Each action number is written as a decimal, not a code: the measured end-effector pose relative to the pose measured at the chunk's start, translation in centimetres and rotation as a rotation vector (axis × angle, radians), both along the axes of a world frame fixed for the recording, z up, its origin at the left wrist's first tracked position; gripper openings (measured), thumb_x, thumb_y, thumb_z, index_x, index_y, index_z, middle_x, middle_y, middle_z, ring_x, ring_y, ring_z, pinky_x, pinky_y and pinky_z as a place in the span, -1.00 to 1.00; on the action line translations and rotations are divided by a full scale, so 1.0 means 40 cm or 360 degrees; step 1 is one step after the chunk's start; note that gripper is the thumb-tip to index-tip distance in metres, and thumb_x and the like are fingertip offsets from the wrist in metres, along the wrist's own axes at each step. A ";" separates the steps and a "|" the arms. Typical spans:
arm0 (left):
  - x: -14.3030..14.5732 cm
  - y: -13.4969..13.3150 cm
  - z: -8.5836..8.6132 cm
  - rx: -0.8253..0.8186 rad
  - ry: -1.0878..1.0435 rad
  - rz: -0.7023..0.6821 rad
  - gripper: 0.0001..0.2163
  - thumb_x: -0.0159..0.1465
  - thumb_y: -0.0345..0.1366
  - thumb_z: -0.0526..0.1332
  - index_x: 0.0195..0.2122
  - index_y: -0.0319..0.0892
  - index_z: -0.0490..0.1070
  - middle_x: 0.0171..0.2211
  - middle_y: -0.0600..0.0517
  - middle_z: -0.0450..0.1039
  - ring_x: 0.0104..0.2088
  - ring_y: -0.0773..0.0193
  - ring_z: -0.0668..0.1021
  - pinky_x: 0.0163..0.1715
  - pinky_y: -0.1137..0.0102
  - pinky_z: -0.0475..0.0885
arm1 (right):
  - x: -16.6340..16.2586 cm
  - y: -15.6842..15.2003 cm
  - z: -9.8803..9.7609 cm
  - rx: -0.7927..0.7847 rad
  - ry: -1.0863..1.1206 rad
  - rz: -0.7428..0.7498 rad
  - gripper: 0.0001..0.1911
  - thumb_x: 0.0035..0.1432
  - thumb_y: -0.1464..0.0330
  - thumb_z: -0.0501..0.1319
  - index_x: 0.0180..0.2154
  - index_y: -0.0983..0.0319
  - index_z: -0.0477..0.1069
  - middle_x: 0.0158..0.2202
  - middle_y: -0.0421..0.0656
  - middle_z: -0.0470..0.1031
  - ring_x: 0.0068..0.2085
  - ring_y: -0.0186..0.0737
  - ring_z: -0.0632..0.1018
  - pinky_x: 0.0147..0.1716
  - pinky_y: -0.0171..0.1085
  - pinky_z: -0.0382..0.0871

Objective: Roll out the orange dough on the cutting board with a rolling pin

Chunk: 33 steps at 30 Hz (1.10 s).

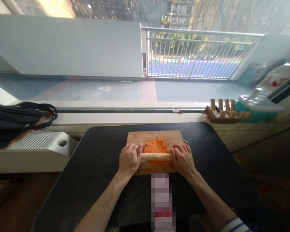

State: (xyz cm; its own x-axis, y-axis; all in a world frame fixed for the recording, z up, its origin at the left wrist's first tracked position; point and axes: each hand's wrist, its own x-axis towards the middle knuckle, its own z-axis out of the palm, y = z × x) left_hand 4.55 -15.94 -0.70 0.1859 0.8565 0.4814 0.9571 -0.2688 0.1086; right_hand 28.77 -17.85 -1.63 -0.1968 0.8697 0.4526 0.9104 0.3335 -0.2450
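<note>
A flattened piece of orange dough [156, 146] with ragged edges lies on a wooden cutting board [135, 137]. Across the dough rests a pale wooden rolling pin [156, 157]. The fingers of my left hand [130, 158] wrap round its left end. My right hand [183, 157] is closed round the other end. Both ends of the pin are hidden under my hands. Some dough shows on the near side of the pin, and pale flour-like traces mark the board. A metal handle [186, 142] sticks out at the board's right edge.
The board lies on a black table [99, 151] below a window sill. On the sill at right stand a wooden rack [223, 112], a turquoise container [253, 111] and a clear plastic bottle [268, 83]. A black bag [14, 119] and a white radiator [41, 145] are at left.
</note>
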 end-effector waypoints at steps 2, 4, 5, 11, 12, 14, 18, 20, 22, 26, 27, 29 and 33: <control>0.005 -0.002 0.000 -0.0024 -0.0028 0.0005 -0.60 0.40 -0.16 -0.09 -0.51 -0.14 0.36 -0.51 0.00 0.43 -0.39 0.19 0.49 -0.30 0.30 0.32 | 0.004 0.003 0.008 -0.0033 0.0012 -0.0040 -0.65 0.35 0.31 -0.06 -0.38 0.19 0.41 -0.26 -0.15 0.51 -0.15 -0.21 0.43 0.08 -0.13 0.11; 0.011 -0.008 -0.001 -0.0075 -0.0029 0.0008 -0.59 0.40 -0.14 -0.10 -0.50 -0.14 0.36 -0.50 -0.01 0.44 -0.37 0.19 0.49 -0.29 0.29 0.32 | 0.007 0.007 0.012 -0.0106 0.0032 -0.0112 -0.64 0.36 0.30 -0.09 -0.37 0.19 0.40 -0.23 -0.15 0.52 -0.13 -0.21 0.44 0.07 -0.14 0.11; 0.014 -0.011 -0.003 -0.0105 -0.0030 0.0022 -0.59 0.40 -0.13 -0.10 -0.50 -0.13 0.36 -0.49 -0.01 0.44 -0.36 0.18 0.49 -0.29 0.29 0.33 | 0.009 0.009 0.013 -0.0153 0.0044 -0.0150 -0.64 0.36 0.29 -0.10 -0.35 0.19 0.41 -0.20 -0.14 0.52 -0.11 -0.20 0.44 0.06 -0.15 0.11; 0.025 -0.011 -0.023 -0.0128 -0.0110 0.0053 -0.64 0.37 -0.08 -0.07 -0.26 -0.18 0.43 -0.10 -0.16 0.48 -0.05 0.07 0.48 -0.05 0.20 0.35 | 0.006 0.028 0.006 -0.0276 0.0055 -0.0224 -0.67 0.34 0.30 -0.10 -0.13 0.15 0.42 0.01 -0.12 0.47 0.09 -0.16 0.38 0.12 -0.12 0.06; 0.026 -0.004 -0.025 -0.0113 -0.0108 0.0061 -0.63 0.36 -0.08 -0.07 -0.21 -0.19 0.43 -0.04 -0.18 0.46 0.00 0.05 0.46 0.00 0.18 0.33 | 0.004 0.035 0.006 -0.0277 0.0037 -0.0241 -0.67 0.33 0.29 -0.09 -0.11 0.15 0.42 0.03 -0.12 0.46 0.11 -0.15 0.36 0.13 -0.09 0.04; 0.028 0.017 -0.026 -0.0122 -0.0099 0.0087 -0.61 0.36 -0.06 -0.08 -0.15 -0.21 0.43 0.00 -0.20 0.44 0.04 0.04 0.44 0.04 0.16 0.32 | 0.000 0.054 0.010 -0.0300 0.0002 -0.0289 -0.68 0.32 0.29 -0.07 -0.09 0.14 0.42 0.06 -0.11 0.44 0.13 -0.11 0.34 0.15 -0.03 0.01; 0.034 0.059 -0.012 -0.0213 -0.0108 0.0131 -0.56 0.36 -0.05 -0.11 -0.16 -0.24 0.45 -0.02 -0.22 0.46 0.02 0.04 0.47 0.05 0.16 0.33 | -0.006 0.090 0.021 -0.0373 -0.0038 -0.0360 -0.66 0.28 0.30 -0.05 -0.04 0.15 0.41 0.13 -0.07 0.39 0.16 -0.07 0.31 0.15 0.03 0.02; 0.035 0.064 -0.005 -0.0259 -0.0083 0.0141 -0.55 0.36 -0.05 -0.12 -0.17 -0.23 0.47 -0.02 -0.22 0.46 0.03 0.04 0.47 0.05 0.16 0.33 | -0.007 0.089 0.022 -0.0388 -0.0050 -0.0364 -0.65 0.28 0.30 -0.06 -0.02 0.15 0.40 0.14 -0.06 0.38 0.17 -0.07 0.30 0.15 0.04 0.03; 0.033 0.053 -0.003 -0.0289 -0.0012 0.0129 -0.53 0.36 -0.04 -0.13 -0.14 -0.24 0.47 0.03 -0.24 0.43 0.08 0.01 0.44 0.07 0.14 0.31 | -0.006 0.072 0.020 -0.0391 -0.0065 -0.0338 -0.65 0.29 0.30 -0.07 -0.01 0.14 0.39 0.13 -0.07 0.38 0.17 -0.08 0.30 0.15 0.05 0.01; 0.028 0.014 -0.007 -0.0352 0.0134 0.0102 -0.47 0.36 0.00 -0.14 0.05 -0.29 0.40 0.16 -0.33 0.29 0.21 -0.10 0.30 0.14 0.02 0.23 | -0.002 0.031 0.010 -0.0365 -0.0097 -0.0245 -0.65 0.29 0.29 -0.06 -0.03 0.15 0.40 0.12 -0.07 0.40 0.17 -0.09 0.30 0.17 0.04 -0.02; 0.028 0.012 -0.007 -0.0375 0.0146 0.0114 -0.45 0.35 0.01 -0.14 0.09 -0.30 0.37 0.18 -0.33 0.27 0.22 -0.11 0.28 0.14 -0.01 0.21 | -0.001 0.030 0.009 -0.0367 -0.0094 -0.0239 -0.65 0.29 0.30 -0.06 -0.02 0.15 0.40 0.12 -0.07 0.39 0.17 -0.10 0.30 0.17 0.04 -0.02; 0.032 0.024 -0.001 -0.0431 0.0142 0.0159 -0.43 0.35 0.02 -0.16 0.12 -0.31 0.34 0.19 -0.33 0.25 0.23 -0.10 0.27 0.15 0.00 0.20 | -0.001 0.047 0.010 -0.0399 -0.0070 -0.0274 -0.64 0.29 0.31 -0.07 -0.01 0.16 0.39 0.14 -0.07 0.37 0.18 -0.10 0.29 0.17 0.05 0.00; 0.044 0.091 0.019 -0.0517 0.0079 0.0227 -0.41 0.36 0.03 -0.19 0.10 -0.32 0.34 0.15 -0.29 0.32 0.19 -0.03 0.33 0.15 0.10 0.23 | -0.004 0.119 0.020 -0.0484 -0.0052 -0.0417 -0.59 0.28 0.31 -0.10 0.06 0.18 0.35 0.21 -0.03 0.29 0.24 -0.05 0.21 0.15 0.13 0.03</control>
State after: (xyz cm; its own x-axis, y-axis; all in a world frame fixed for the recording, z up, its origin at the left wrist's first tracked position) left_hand 6.31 -12.29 0.07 0.0695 0.9825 0.1730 0.9887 -0.0908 0.1189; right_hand 28.61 -13.10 -0.83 0.0391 0.9857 0.1640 0.9639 0.0060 -0.2661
